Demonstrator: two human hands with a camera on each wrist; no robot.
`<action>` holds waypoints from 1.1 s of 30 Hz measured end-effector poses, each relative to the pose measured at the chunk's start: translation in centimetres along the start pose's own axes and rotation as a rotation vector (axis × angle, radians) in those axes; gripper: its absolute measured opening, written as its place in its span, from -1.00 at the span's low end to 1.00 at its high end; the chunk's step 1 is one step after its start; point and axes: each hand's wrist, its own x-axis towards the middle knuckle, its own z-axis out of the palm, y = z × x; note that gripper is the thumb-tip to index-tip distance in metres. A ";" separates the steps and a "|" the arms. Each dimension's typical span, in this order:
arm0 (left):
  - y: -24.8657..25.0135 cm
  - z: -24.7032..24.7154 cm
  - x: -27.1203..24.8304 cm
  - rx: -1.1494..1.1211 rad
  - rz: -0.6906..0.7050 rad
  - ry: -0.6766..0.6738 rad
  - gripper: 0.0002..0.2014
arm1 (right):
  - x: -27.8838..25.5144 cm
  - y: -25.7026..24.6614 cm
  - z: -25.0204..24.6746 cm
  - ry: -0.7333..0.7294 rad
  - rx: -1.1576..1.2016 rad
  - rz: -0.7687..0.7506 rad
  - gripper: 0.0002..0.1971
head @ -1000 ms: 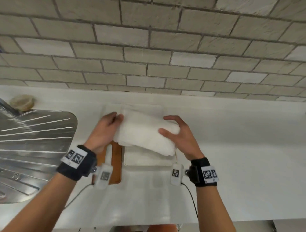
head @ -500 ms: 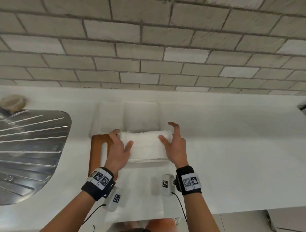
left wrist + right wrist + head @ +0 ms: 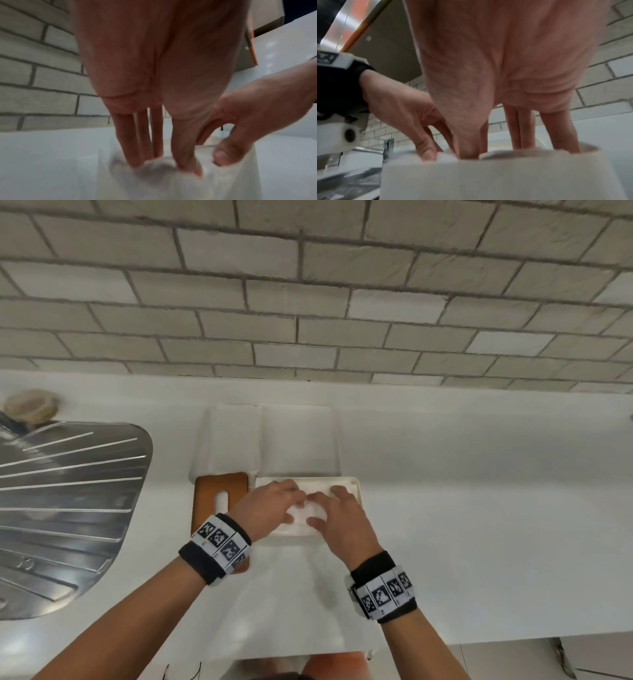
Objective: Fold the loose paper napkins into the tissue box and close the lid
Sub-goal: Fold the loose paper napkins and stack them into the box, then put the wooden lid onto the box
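A white desk (image 3: pixel 479 542) runs below a brick wall (image 3: pixel 308 302), with a steel drainboard (image 3: pixel 68 508) at left. The white tissue box (image 3: pixel 356 486) sits mid-desk, its wooden lid (image 3: pixel 219 486) just beside it. Inside lie the napkins (image 3: pixel 308 510); the left hand (image 3: pixel 265 510) and right hand (image 3: pixel 339 523) press them down with straight fingers.

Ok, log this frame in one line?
phase: pressing napkins into box | left hand: flat, pressing | right hand: flat, pressing | lid: off, left of box
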 end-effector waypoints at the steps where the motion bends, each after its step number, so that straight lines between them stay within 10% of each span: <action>1: -0.5 -0.2 0.0 -0.002 -0.023 -0.038 -0.67 | 0.0 0.3 0.0 -0.018 0.011 0.016 -0.48; 13: -1.4 -1.7 1.0 -0.050 -0.044 -0.124 -0.49 | 2.2 0.4 0.0 -0.105 -0.093 -0.004 -0.36; 21: -4.3 0.9 -7.0 -0.354 -0.356 0.746 -0.95 | -1.2 -2.8 -1.7 0.065 -0.227 -0.133 -0.54; 26: -8.5 5.6 -9.8 -0.209 -0.969 0.332 -0.48 | -1.8 -4.1 3.0 -0.057 -0.139 -0.146 -0.50; 33: -8.6 7.4 -10.0 -0.232 -0.901 0.387 -0.86 | -1.2 -3.4 5.3 -0.059 -0.177 -0.100 -0.38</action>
